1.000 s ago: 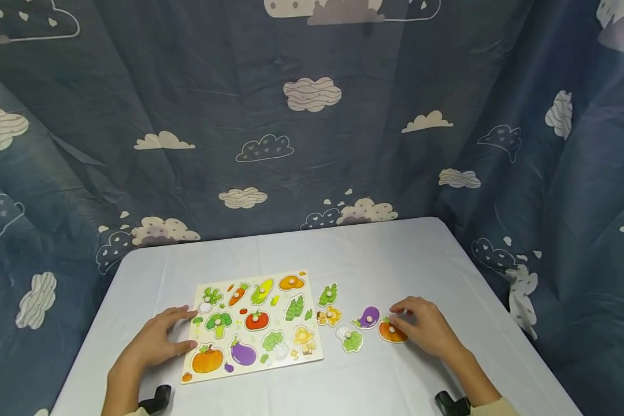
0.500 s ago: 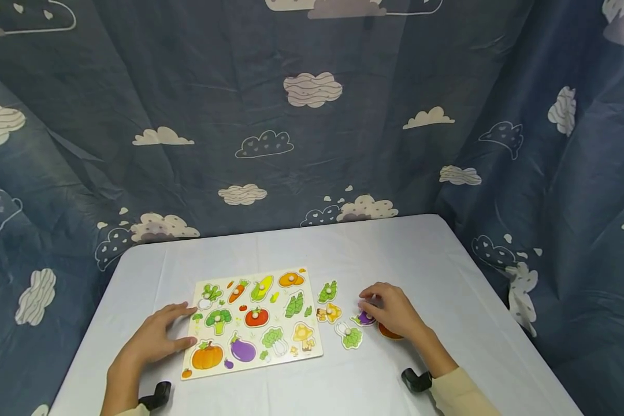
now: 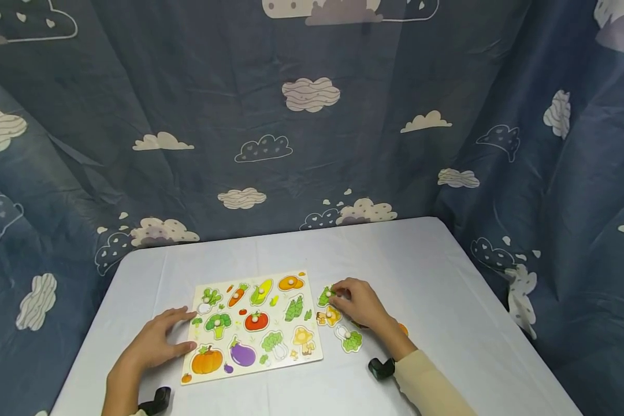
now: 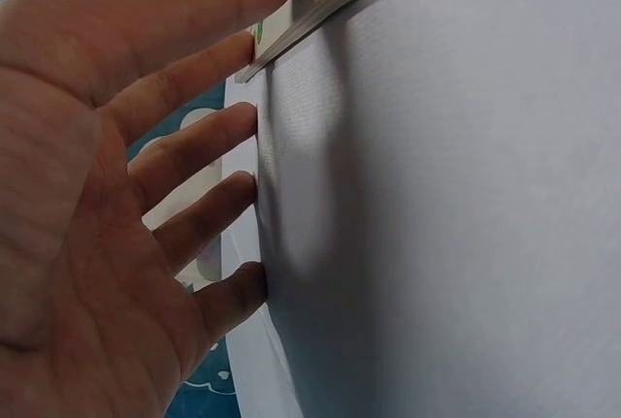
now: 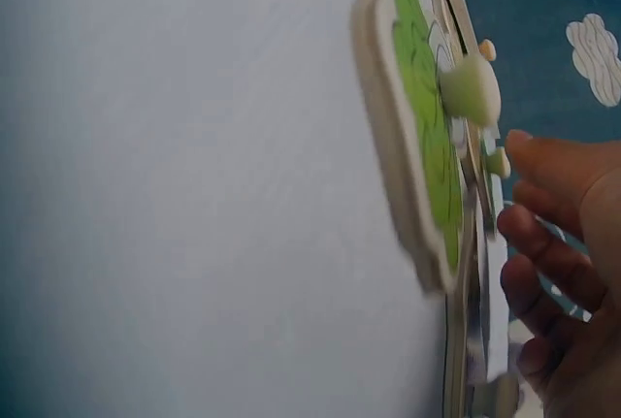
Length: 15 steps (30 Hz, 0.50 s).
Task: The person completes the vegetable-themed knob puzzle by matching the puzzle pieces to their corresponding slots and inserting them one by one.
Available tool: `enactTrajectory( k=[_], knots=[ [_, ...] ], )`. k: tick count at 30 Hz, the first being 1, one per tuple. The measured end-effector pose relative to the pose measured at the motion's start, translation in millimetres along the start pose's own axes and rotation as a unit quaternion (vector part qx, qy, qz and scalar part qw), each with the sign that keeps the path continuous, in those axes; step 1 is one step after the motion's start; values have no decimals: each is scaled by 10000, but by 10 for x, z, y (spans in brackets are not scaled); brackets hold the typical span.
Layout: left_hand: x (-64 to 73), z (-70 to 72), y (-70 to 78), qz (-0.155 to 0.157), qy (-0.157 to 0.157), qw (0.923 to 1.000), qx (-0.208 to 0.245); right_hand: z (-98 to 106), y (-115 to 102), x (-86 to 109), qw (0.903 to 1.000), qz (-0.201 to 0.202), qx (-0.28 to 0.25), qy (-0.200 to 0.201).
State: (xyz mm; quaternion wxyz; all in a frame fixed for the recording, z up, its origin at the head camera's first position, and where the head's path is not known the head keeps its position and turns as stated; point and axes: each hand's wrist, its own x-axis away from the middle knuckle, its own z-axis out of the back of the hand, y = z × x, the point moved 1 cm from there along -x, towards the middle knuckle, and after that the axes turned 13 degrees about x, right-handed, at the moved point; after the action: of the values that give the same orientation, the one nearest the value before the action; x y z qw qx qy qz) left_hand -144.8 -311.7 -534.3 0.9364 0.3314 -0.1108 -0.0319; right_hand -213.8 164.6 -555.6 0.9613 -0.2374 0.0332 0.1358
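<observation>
One left grip (image 3: pixel 154 338) spread at puzzle board (image 3: pixel 278 316), right grip (image 3: pixel 361 303) partly hiding pea piece (image 3: pixel 324 297), cannot tell if pinching

Over the last second I've watched the right hand (image 3: pixel 363 303) travel leftward, its fingers (image 3: pixel 345 283) going from the pumpkin piece (image 3: pixel 404 329), past the eggplant piece (image 3: pixel 359 325), to the pea piece (image 3: pixel 325 296) in the lower middle of my frame. The hand and wrist (image 3: pixel 398 340) now cover most of those first two pieces, and more beige sleeve (image 3: pixel 429 384) shows at lower right.
</observation>
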Motion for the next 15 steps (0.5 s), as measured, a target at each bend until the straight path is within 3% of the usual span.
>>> enactTrajectory(
  k=[7, 15],
  knots=[
    [8, -14, -16, -64, 32, 10000, 30, -86, -35, -96, 9991, -168, 355, -157],
    [-7, -22, -34, -86, 65, 9999, -16, -65, -48, -96, 9991, -86, 407, -8]
  ],
)
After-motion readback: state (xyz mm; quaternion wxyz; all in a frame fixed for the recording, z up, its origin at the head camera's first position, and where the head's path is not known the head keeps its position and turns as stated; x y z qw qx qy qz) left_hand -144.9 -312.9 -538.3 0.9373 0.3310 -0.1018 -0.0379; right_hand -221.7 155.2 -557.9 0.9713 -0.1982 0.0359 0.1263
